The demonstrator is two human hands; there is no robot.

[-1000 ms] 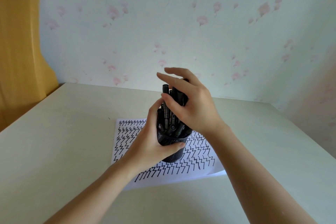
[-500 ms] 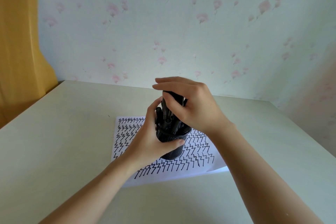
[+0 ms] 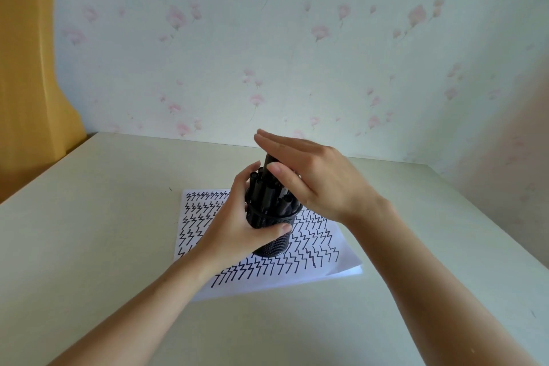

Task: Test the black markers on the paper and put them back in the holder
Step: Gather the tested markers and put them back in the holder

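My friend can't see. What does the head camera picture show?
A left hand grips a black mesh holder full of black markers standing on zigzag-covered paper. The right hand lies flat on the marker tops.

The hands [image 3: 320, 184] hide part of the holder [image 3: 274, 244] and several markers' [image 3: 267, 190] tops

— What's my left hand [image 3: 237, 232] doing?
— It grips the holder [image 3: 273, 235], thumb across its mesh front. The holder stands on the paper [image 3: 267, 249], which is covered in rows of black zigzags.

— And my right hand [image 3: 315, 178]?
— It lies flat, fingers straight, over the tops of the markers [image 3: 269, 190] bunched in the holder. The tallest one touches my palm.

— Around us?
— A pale table [image 3: 104, 232], flowered wallpaper [image 3: 297, 38], a yellow chair [image 3: 29, 68] at left.
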